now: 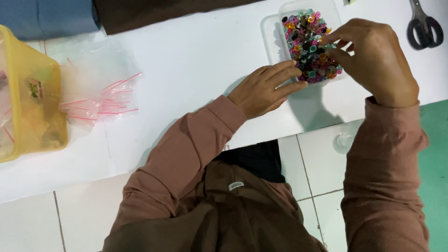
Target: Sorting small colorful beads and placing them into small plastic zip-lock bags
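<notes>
- Head view, far left: a yellow plastic tub (28,98) sits at the counter's (196,56) left edge, translucent, with a small label on its wall.
- Just beside the tub lies a loose heap of small clear zip bags (100,95) with red seal strips, the strips mostly running left to right.
- Across the far edge of the counter lie a blue cloth (51,16) and a dark brown cloth (154,11).
- Your left hand (266,88) lies palm down on the white counter, forearm in a dusty pink sleeve coming up from the lower left. Its fingers are stretched out flat and close together, pointing right, with the tips touching the near left corner of the clear tray (273,35). That grip is apart and holds nothing.
- The clear tray stands on the counter between your hands, at the upper right of centre. It is rectangular, its long axis running away from you, and it is filled with small colourful beads (308,44) in pink, orange, teal and dark tones.
- Your right hand (373,60) comes in from the right, wrist bent, knuckles up. Its fingertips are pinched together over the beads at the tray's right side; you cannot tell whether a bead is between them.
- Far right, near the top corner, grey scissors (423,23) lie with the handles toward you.
</notes>
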